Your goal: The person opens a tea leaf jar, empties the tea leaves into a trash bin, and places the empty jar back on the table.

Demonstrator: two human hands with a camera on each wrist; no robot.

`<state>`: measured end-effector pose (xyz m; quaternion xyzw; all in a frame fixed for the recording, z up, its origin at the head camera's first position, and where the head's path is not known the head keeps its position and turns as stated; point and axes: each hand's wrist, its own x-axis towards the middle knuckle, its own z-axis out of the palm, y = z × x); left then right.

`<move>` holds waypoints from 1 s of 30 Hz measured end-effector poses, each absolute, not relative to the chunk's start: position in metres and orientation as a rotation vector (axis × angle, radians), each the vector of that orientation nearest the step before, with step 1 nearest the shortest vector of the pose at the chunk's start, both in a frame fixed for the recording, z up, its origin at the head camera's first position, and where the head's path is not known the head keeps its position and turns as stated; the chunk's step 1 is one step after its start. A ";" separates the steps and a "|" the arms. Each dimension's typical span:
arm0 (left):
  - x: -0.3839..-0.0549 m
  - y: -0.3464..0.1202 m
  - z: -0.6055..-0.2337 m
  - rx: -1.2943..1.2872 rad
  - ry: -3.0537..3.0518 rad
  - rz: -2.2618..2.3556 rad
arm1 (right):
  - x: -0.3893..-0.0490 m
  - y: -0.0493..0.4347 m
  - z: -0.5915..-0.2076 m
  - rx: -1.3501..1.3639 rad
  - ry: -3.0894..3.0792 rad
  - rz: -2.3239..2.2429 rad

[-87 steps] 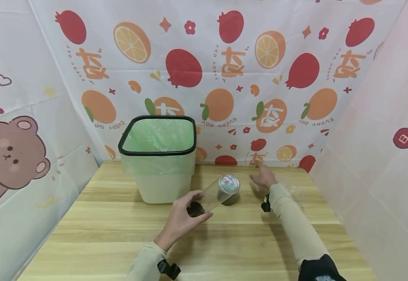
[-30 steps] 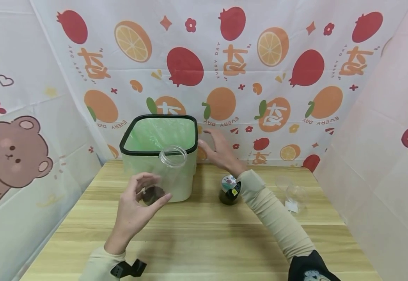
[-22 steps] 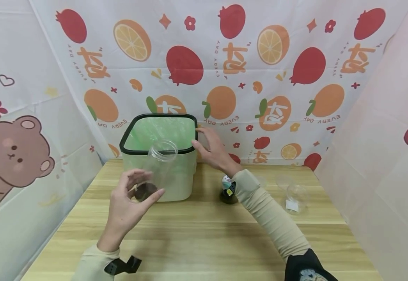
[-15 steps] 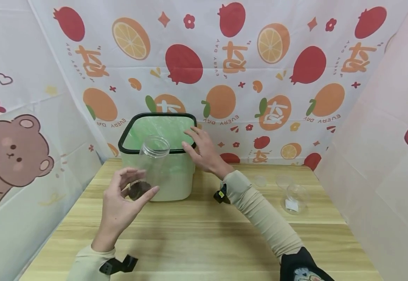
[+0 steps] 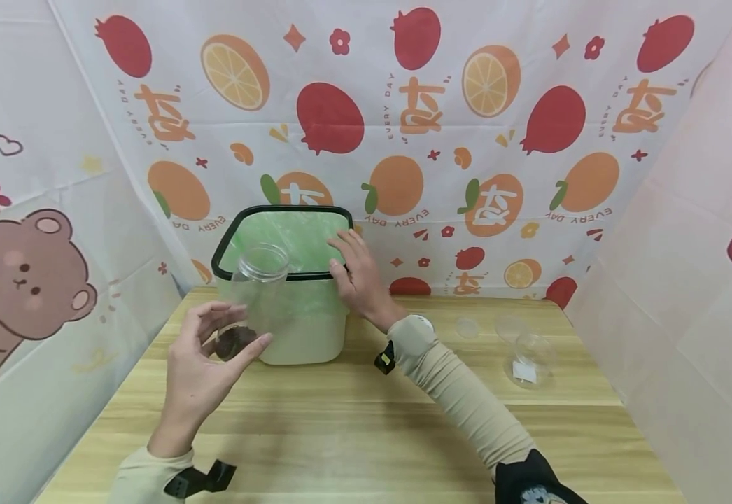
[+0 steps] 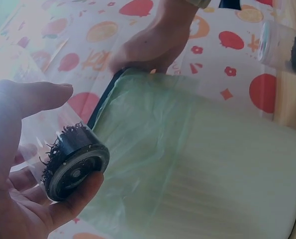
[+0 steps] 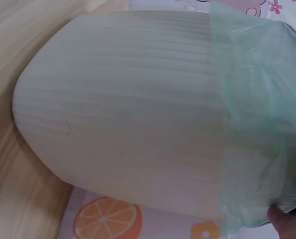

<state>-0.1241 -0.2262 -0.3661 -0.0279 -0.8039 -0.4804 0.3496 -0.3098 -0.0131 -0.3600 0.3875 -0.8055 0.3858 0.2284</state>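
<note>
My left hand grips a clear, open-topped plastic jar near its base, thumb on one side and fingers on the other. Dark, curly dried bits that look like tea leaves lie at the jar's bottom. The jar stands tilted in front of a pale bin with a black rim and a green liner bag. At the bin's right rim, my right hand holds on, fingers over the edge and thumb outside against the liner.
Another clear jar with dark contents stands right of the bin, mostly hidden by the right forearm in the head view. Clear plastic pieces and a small clear disc lie on the table's right side. A printed cloth hangs behind.
My left hand has carried the jar leftward and turned its open mouth upward, toward the bin. My right hand has moved left from the table's back right onto the bin's rim.
</note>
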 end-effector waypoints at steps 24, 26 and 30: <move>-0.133 -0.287 -0.322 -0.082 -2.055 -0.970 | -0.311 -0.022 -0.370 1.002 -2.100 1.138; -0.135 -0.290 -0.320 -0.087 -2.068 -0.944 | -0.311 -0.022 -0.370 0.996 -2.104 1.152; -0.138 -0.294 -0.317 -0.056 -2.112 -0.896 | -0.311 -0.022 -0.371 0.992 -2.118 1.162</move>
